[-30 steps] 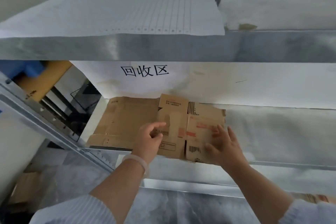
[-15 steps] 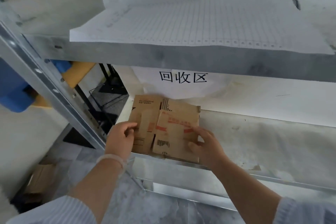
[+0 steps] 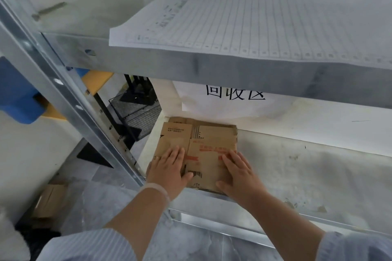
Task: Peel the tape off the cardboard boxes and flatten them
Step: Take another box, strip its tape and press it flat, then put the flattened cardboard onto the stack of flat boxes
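A small stack of flattened brown cardboard boxes lies at the left end of the lower metal shelf. The top piece carries red print and a barcode. My left hand lies flat on the left part of the stack, fingers straight. My right hand presses palm-down on the right part, fingers straight and spread a little. Both hands cover the near half of the cardboard.
A white sign with black characters hangs on the back panel above the stack. A lined paper sheet lies on the upper shelf. A slanted metal upright stands left. More cardboard lies on the floor at lower left.
Both hands went from gripping the cardboard's edges to lying flat on top of it. The stack now sits squared up at the shelf's left end. My view has moved closer.
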Available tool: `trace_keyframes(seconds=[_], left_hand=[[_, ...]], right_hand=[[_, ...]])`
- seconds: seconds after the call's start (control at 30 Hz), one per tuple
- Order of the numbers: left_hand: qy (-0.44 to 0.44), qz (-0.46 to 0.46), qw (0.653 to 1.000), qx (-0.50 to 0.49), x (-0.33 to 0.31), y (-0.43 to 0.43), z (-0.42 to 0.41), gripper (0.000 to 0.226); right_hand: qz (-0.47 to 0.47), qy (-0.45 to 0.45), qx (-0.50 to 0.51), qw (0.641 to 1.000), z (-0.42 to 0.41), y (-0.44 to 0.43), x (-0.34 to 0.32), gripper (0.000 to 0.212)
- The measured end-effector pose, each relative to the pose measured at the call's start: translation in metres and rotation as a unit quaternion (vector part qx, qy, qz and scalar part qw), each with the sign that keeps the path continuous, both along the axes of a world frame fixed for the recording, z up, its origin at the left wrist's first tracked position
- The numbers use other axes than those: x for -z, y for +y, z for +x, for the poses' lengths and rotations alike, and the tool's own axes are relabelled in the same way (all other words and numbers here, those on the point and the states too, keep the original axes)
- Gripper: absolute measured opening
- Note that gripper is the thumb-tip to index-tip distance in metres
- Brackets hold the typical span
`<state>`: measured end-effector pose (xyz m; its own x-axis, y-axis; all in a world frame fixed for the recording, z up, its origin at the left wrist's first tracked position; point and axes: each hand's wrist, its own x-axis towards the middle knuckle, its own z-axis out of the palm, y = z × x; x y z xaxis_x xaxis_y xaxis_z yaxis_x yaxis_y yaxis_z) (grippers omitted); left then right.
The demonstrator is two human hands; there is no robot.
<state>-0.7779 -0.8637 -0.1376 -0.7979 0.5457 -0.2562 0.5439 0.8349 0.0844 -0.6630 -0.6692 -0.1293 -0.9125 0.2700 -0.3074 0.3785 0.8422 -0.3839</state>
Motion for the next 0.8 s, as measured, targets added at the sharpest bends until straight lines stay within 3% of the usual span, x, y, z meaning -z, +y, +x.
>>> trace_keyframes(seconds=[0.33,0.47,0.57,0.67,0.8], left_hand=[[-0.014,0.023,1.000,0.010,0.000,0.002,-0.013,0.078],[0.034,0.068,0.997,0.019,-0.027,0.023,0.006,0.072],[0.048,0.138,0.987,0.068,-0.048,0.056,0.036,0.068],[0.061,0.192,0.970,0.135,-0.069,0.106,0.071,0.065],[0.123,0.195,0.944,0.236,-0.092,0.184,0.124,0.062]], right_hand=[[0.045,0.024,-0.009,0.999,0.020,0.009,0.004,0.080],[0.067,0.034,0.015,0.997,0.046,0.035,-0.010,0.076],[0.093,0.043,0.045,0.994,0.071,0.059,-0.025,0.078],[0.106,0.080,0.062,0.989,0.102,0.080,-0.049,0.096],[0.160,0.119,0.100,0.975,0.168,0.124,-0.078,0.087]])
